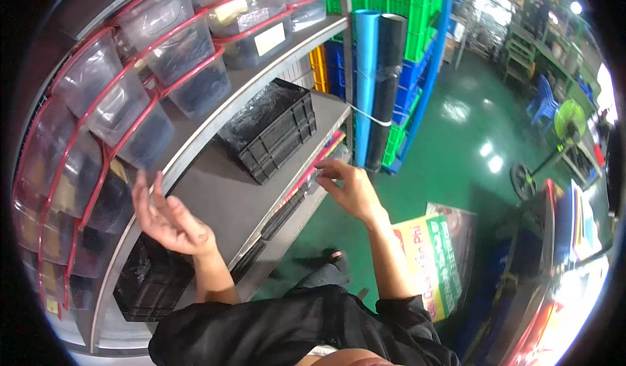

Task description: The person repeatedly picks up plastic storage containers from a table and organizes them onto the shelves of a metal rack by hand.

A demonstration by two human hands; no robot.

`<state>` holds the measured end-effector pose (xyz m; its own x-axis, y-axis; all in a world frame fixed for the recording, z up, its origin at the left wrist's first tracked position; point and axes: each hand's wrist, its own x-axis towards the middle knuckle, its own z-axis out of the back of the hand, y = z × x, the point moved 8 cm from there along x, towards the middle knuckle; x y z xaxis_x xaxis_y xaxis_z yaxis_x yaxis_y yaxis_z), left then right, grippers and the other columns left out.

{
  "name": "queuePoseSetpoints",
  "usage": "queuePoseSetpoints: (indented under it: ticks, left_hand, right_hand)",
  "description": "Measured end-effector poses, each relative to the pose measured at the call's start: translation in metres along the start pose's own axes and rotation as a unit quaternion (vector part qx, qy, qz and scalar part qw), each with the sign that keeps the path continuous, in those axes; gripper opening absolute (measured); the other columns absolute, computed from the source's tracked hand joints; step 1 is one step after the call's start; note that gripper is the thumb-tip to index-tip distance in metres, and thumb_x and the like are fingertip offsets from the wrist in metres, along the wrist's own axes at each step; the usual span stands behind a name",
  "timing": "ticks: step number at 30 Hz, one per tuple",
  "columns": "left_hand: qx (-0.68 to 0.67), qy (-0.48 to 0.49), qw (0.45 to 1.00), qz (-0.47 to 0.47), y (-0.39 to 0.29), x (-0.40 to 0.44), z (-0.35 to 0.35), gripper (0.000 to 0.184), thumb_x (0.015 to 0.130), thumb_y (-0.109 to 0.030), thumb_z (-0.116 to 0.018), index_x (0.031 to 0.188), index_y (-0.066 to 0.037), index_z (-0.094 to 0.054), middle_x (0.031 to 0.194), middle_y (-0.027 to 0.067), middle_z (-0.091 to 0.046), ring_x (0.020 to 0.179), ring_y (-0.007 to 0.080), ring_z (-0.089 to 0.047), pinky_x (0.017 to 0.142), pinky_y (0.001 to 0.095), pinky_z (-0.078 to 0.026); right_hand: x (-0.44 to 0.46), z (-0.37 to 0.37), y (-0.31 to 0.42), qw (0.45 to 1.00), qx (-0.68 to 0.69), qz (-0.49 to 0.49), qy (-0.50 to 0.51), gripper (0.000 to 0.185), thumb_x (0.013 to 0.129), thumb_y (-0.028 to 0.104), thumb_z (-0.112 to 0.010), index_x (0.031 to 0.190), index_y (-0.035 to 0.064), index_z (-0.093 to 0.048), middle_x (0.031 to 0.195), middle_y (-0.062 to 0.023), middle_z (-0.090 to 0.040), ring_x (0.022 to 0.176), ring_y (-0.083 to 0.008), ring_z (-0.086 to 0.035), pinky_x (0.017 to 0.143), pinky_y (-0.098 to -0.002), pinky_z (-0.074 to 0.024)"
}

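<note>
Probably stiff, lightish and slick, the black crate (279, 139) grips best at both ends; left hand (172, 226) and right hand (354, 190) empty, fingers apart.

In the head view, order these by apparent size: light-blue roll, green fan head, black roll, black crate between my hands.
Largest: black crate
Next: light-blue roll and black roll, too alike to rank
Smallest: green fan head

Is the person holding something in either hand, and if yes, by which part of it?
Nothing is visibly held. The left hand is open and empty; the right hand is loosely bent, with nothing visible in it.
</note>
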<state>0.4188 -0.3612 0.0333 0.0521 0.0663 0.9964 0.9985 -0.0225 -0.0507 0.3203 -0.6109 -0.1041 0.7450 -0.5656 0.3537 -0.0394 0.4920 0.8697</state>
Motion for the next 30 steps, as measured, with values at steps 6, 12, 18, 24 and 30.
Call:
queuePoseSetpoints:
  ticks: [6, 12, 18, 24, 30]
  left_hand:
    - [-0.012, -0.053, 0.998, 0.024, 0.058, -0.034, -0.145, 0.021, 0.089, -0.004, -0.044, 0.107, 0.007, -0.048, 0.11, 0.0214, -0.051, 0.107, 0.0332, -0.049, 0.091, 0.0437, -0.042]
    - [0.151, 0.125, 0.979, -0.059, 0.073, 0.013, -0.323, 0.025, 0.08, -0.004, -0.057, 0.104, -0.007, -0.062, 0.11, 0.0123, -0.055, 0.099, 0.0282, -0.051, 0.087, 0.0372, -0.038]
    - [0.413, 0.188, 0.891, -0.023, 0.153, 0.026, -0.413, 0.041, 0.074, -0.019, -0.067, 0.113, -0.013, -0.057, 0.122, 0.0036, -0.045, 0.109, 0.0236, -0.039, 0.091, 0.0445, -0.024]
    - [0.536, 0.174, 0.825, -0.04, 0.175, 0.028, -0.433, 0.026, 0.072, -0.02, -0.068, 0.097, -0.014, -0.062, 0.107, -0.0001, -0.049, 0.099, 0.0192, -0.044, 0.088, 0.0405, -0.025]
    - [0.512, 0.16, 0.842, -0.06, 0.169, 0.03, -0.431, 0.02, 0.073, -0.021, -0.068, 0.089, -0.012, -0.06, 0.098, 0.0012, -0.052, 0.096, 0.0225, -0.045, 0.083, 0.0418, -0.029]
  right_hand:
    - [0.12, 0.077, -0.076, 0.999, -0.007, 0.036, -0.007, 0.027, 0.076, 0.008, -0.066, 0.101, 0.0018, -0.06, 0.085, -0.0157, -0.066, 0.081, -0.0235, -0.066, 0.071, -0.0319, -0.0503]
    - [0.272, 0.146, -0.092, 0.997, -0.02, 0.06, -0.04, 0.023, 0.078, 0.006, -0.064, 0.1, -0.0009, -0.061, 0.089, -0.0085, -0.066, 0.081, -0.013, -0.061, 0.074, -0.0268, -0.0484]
    - [0.461, 0.154, -0.091, 0.978, 0.072, 0.158, -0.118, 0.06, 0.073, 0.003, -0.059, 0.129, -0.0025, -0.038, 0.118, -0.0213, -0.053, 0.11, -0.0252, -0.052, 0.092, -0.032, -0.0398]
    - [0.548, 0.129, -0.11, 0.933, 0.317, 0.17, -0.024, 0.067, 0.075, 0.017, -0.072, 0.129, 0.0008, -0.036, 0.117, -0.0186, -0.052, 0.106, -0.0244, -0.051, 0.094, -0.0348, -0.0383]
    - [0.54, 0.155, -0.087, 0.976, -0.074, 0.198, -0.045, 0.047, 0.074, 0.04, -0.071, 0.103, 0.0067, -0.053, 0.1, -0.0144, -0.061, 0.085, -0.0247, -0.062, 0.072, -0.0361, -0.0488]
